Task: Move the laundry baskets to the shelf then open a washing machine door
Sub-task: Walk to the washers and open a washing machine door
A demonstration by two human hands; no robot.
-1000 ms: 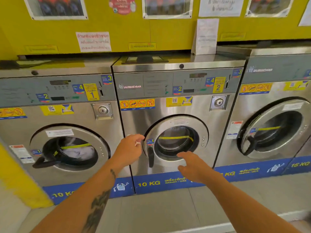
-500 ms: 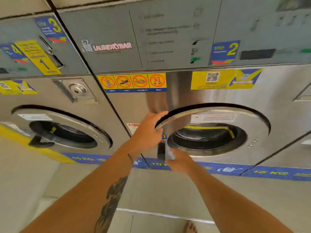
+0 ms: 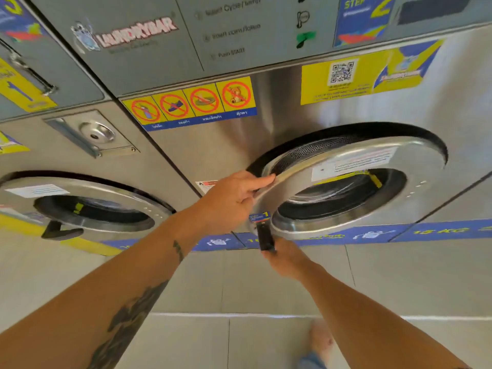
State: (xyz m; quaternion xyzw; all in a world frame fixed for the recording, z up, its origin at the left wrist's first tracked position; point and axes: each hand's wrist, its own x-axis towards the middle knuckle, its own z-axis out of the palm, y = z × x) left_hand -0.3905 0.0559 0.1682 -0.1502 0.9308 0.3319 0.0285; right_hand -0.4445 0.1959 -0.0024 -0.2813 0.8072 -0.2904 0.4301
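Door-opening step is underway. No laundry baskets or shelf in view, so I can't confirm the first half of the task from here; judging by the hands being on the machine, it's presumably done.

The washing machine door (image 3: 354,182) is the round steel one on the middle machine, right of centre in the head view. It's cracked open: the left edge stands off the black door seal (image 3: 269,158) and a strip of perforated drum (image 3: 311,150) shows through the gap at upper left. The right edge looks close to the cabinet, so I take the hinge to be on the right.

Left hand (image 3: 231,201): fingers curled onto the door's left rim, index along the edge, gripping the rim. Right hand (image 3: 286,259): below the door, closed around the lower end of the black handle (image 3: 265,235).

Orientation: door face points out toward the person and slightly right, off flush with the front panel. Disc, so no real long axis; the handle's long axis runs roughly vertical, hanging down at the door's lower left.

Left to do: swing the door fully out, release. The neighbouring door (image 3: 87,206) on the left machine sits shut, untouched.
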